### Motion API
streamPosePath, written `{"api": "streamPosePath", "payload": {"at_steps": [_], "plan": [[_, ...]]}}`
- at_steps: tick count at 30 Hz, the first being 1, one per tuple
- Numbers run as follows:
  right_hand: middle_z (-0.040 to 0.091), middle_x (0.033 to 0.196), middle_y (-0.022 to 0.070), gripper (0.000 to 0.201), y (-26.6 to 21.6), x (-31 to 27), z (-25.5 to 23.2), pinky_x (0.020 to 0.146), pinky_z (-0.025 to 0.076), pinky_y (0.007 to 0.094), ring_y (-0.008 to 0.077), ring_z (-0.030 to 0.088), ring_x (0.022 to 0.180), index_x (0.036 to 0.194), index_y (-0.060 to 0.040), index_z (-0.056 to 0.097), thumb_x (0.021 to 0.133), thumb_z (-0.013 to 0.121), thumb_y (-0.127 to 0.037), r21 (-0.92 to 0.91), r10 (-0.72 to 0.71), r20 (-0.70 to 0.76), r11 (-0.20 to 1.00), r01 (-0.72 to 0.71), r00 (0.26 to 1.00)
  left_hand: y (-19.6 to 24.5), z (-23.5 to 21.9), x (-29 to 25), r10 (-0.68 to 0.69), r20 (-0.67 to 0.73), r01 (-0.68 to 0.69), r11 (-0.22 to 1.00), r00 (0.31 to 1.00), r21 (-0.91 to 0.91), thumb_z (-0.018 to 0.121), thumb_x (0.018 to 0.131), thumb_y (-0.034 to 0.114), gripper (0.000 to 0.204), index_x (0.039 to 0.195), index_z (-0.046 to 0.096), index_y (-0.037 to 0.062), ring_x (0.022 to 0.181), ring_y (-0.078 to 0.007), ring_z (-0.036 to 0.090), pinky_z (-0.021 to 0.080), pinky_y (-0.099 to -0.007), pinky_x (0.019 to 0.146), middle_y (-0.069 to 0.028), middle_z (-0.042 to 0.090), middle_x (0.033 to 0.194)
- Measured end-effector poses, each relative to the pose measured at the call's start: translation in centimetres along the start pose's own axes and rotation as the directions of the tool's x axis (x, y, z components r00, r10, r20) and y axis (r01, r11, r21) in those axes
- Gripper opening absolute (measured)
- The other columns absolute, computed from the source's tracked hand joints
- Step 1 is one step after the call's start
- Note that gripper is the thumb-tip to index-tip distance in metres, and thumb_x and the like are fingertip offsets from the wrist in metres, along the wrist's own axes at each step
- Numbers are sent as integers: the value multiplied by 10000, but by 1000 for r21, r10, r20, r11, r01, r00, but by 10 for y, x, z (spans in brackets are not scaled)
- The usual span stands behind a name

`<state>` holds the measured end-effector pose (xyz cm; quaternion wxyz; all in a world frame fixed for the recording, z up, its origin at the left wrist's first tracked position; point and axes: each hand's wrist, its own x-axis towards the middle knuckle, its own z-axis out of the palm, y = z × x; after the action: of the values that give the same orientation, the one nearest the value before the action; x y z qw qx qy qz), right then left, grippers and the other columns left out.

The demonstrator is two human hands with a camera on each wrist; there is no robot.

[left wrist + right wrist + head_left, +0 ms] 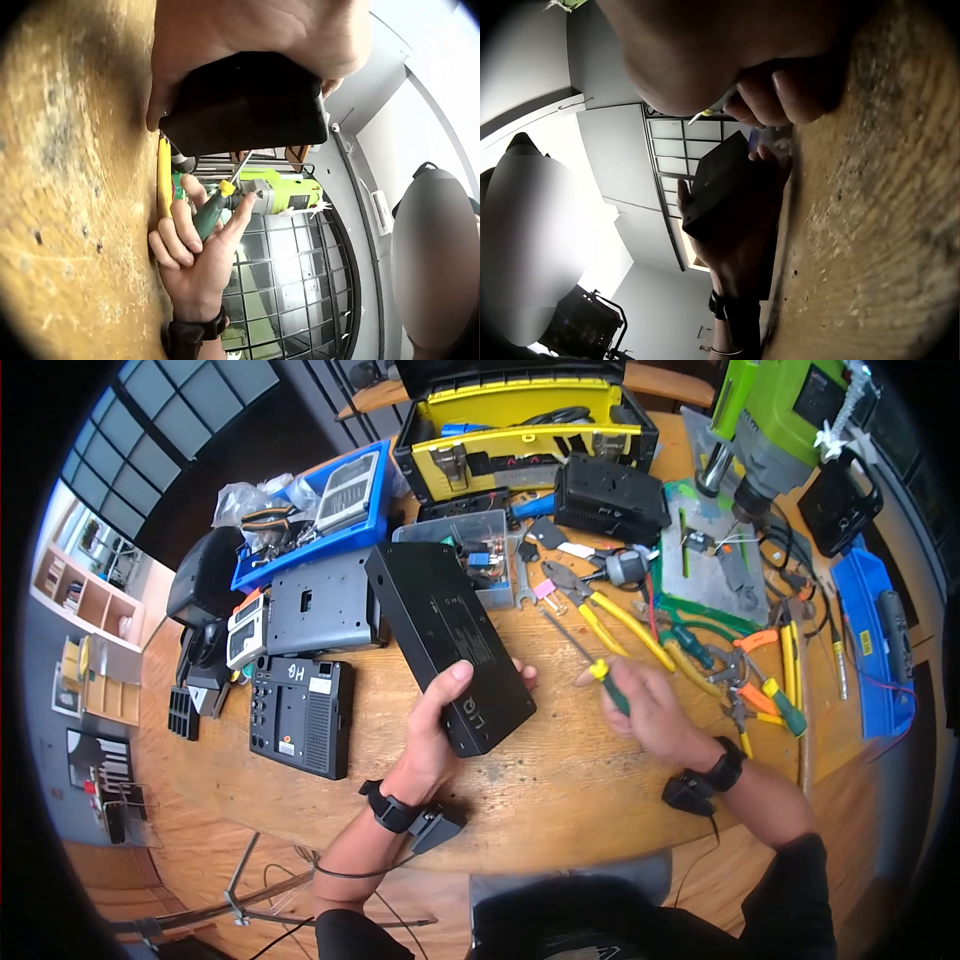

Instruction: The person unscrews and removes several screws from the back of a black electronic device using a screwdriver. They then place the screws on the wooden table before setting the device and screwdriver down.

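My left hand [428, 728] grips a long black rectangular device [450, 630], its thumb lying over the printed face and fingertips showing at the far edge. The device is tilted above the wooden table, printed face up, with "LIQ" marked near its lower end. In my right hand [655, 712] is a screwdriver [613, 690] with a green and yellow handle, its shaft pointing up and left toward the device, apart from it. The left wrist view shows fingers curled around the screwdriver handle [210, 217]. From the right wrist, the device [724, 176] appears dark in the left hand.
Two more black devices [325, 600] [300, 710] lie at left, near a blue tray [375, 510] of tools. Behind stand a yellow and black toolbox [530, 450] and a clear parts box [480, 525]. Pliers [610, 610], cutters and a green drill press [790, 420] occupy the right.
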<state>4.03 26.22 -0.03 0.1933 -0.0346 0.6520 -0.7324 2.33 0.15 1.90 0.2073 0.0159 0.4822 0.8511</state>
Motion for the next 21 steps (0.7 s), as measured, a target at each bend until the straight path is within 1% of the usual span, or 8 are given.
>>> {"api": "streamPosePath", "payload": {"at_steps": [2,5,6,9,13,14,17,21], "plan": [[397,640,-81,435,0,1,-2,502,298,226,22,351,540,1135,-34,676,1142,427,-391,-45,-24,22,999,25,999,6,-5,-3,-12,-20,13,998,1000,67,516,954,534,748,1367,530,-89,1226,-386,646,478,-512,1124,-245,665,1241],[398,618,-75,439,-6,0,-4,520,312,236,26,366,548,1099,-13,702,1130,463,-379,-127,-36,46,991,42,998,9,-19,-3,-20,114,21,1000,993,-8,560,946,495,688,1323,573,-81,1151,-330,676,507,-452,1070,-232,690,1204],[414,621,-67,438,-8,0,-4,528,324,247,34,379,557,1085,-7,709,1125,476,-375,-159,-45,59,986,54,997,9,-20,-3,-36,81,35,999,996,13,572,909,553,774,1349,546,-83,1153,-359,670,500,-482,1073,-246,672,1232],[460,629,-37,432,-7,7,-6,563,365,282,60,424,595,1037,8,728,1109,513,-360,-225,-79,70,970,93,994,10,-19,-3,-50,153,54,998,987,-26,580,900,567,808,1369,523,-89,1153,-375,662,503,-494,1067,-249,655,1241],[498,654,2,429,-10,4,-9,611,404,311,84,459,650,1017,16,740,1093,545,-359,-256,-66,82,963,85,994,-1,-23,-7,-59,159,64,998,985,-27,596,879,628,886,1442,457,-43,1175,-356,634,523,-527,1027,-239,596,1296],[551,668,48,430,-10,4,-10,614,417,313,91,502,657,1032,16,739,1091,549,-365,-268,-49,99,961,74,994,-2,-23,-8,-56,150,59,998,987,-14,601,871,654,926,1462,433,-38,1163,-354,635,530,-523,1015,-235,593,1291],[581,669,41,336,-2,5,-8,586,423,283,98,522,593,1031,3,722,1097,534,-268,-372,-261,133,881,293,956,-2,-25,-7,-42,137,47,998,990,-31,620,859,670,977,1478,408,-55,1181,-372,621,527,-537,1013,-255,575,1308],[596,637,150,421,-7,-1,-10,583,437,376,194,584,586,987,22,731,1070,587,-365,-382,-192,143,894,233,971,-4,-28,-7,-44,105,54,994,994,-92,669,827,628,997,1494,387,-56,1185,-408,610,530,-571,996,-290,547,1331]]}}
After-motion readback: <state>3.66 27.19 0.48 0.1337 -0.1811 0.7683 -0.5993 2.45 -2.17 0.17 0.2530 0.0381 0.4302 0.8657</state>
